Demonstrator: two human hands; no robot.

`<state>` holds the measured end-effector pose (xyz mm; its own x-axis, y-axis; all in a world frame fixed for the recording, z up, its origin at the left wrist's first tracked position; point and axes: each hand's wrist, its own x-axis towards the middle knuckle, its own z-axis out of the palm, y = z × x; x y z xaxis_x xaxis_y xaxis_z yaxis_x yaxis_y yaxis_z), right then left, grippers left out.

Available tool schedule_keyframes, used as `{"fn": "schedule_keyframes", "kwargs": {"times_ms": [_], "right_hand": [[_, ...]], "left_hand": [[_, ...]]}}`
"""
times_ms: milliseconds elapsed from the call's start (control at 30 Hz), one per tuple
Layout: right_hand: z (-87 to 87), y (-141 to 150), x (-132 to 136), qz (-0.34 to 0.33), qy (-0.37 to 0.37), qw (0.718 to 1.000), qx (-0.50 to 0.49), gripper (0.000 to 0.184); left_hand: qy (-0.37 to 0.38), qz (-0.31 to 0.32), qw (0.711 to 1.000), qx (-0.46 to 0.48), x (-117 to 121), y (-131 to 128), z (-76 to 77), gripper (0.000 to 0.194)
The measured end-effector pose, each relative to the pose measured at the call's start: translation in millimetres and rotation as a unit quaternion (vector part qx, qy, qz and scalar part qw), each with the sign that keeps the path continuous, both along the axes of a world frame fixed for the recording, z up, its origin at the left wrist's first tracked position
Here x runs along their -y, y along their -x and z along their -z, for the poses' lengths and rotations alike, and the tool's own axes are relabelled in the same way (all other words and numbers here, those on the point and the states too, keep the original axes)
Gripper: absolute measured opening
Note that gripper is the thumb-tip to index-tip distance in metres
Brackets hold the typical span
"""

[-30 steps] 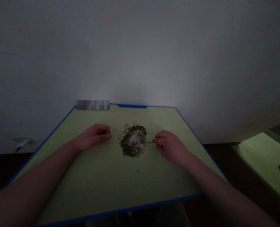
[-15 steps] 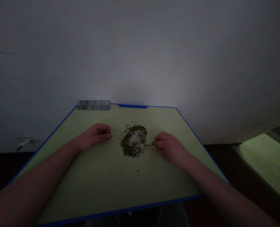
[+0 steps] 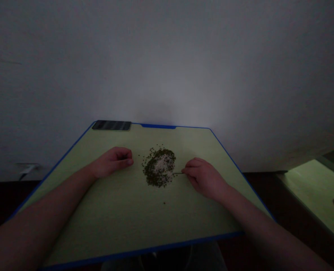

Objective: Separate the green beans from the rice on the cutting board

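View: everything is seen from the head camera, in dim light.
Pile: green and white grains (image 3: 159, 167) are heaped mid-table, between the two hands; white is gathered toward the middle, green is spread around it.
Right hand (image 3: 202, 177): a thin stick (image 3: 178, 173) is pinched between thumb and fingers.
Stick: its long axis is laid nearly level across the view, from the pinch leftward to the pile's near right edge; its far tip cannot be made out among the grains.
Pile from pinch: directly to the left, with a short bare gap bridged by the stick.
Left hand (image 3: 112, 162): the fingers are curled loosely toward the thumb, just left of the pile and apart from it; whether anything is held cannot be told.
Nearer hand: the pile is flanked closely by both, but is reached only from the right, through the stick.
Stray grain (image 3: 164, 203): it is left alone on the table (image 3: 133, 222), on the wearer's side of the pile.
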<state>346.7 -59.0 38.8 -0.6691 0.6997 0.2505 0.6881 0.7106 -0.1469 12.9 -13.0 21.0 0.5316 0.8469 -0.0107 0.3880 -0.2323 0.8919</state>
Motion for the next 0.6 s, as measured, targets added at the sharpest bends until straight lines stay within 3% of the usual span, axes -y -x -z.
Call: {"fn": "schedule_keyframes", "kwargs": {"times_ms": [267,600], "right_hand": [[-6.6,-2.2,5.8,-0.015,-0.005,1.000,0.012,0.022],[-10.8,-5.0,19.1,-0.027,-0.003,0.999,0.027,0.023]], "left_hand": [[0.031,-0.008,0.999,0.010,1.4,-0.5,-0.1,0.033],[0.003,-0.005,1.000,0.002,0.8,-0.4,-0.4,0.032]]}}
